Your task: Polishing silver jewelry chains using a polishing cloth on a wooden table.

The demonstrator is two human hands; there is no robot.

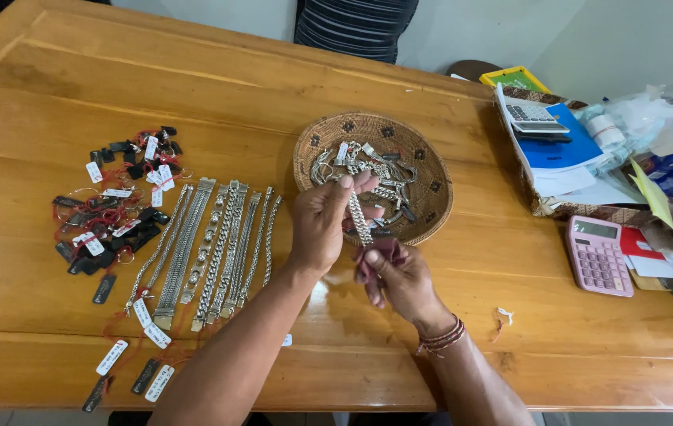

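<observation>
My left hand point(324, 221) and my right hand point(395, 272) hold one silver chain bracelet point(361, 221) between them, stretched just above the near rim of a round woven basket point(431, 177). The left hand pinches its upper end, the right hand its lower end. Inside the basket lies a tangle of more silver bracelets with white tags point(372, 170). To the left, several silver bracelets point(210, 252) lie side by side in a row on the wooden table point(273, 95), each with red string and tags.
A heap of black and white tags on red strings point(119, 205) sits at the far left. A pink calculator point(598, 255), papers, a second calculator point(537, 118) and a blue folder crowd the right side. A person in striped cloth point(356, 28) sits opposite.
</observation>
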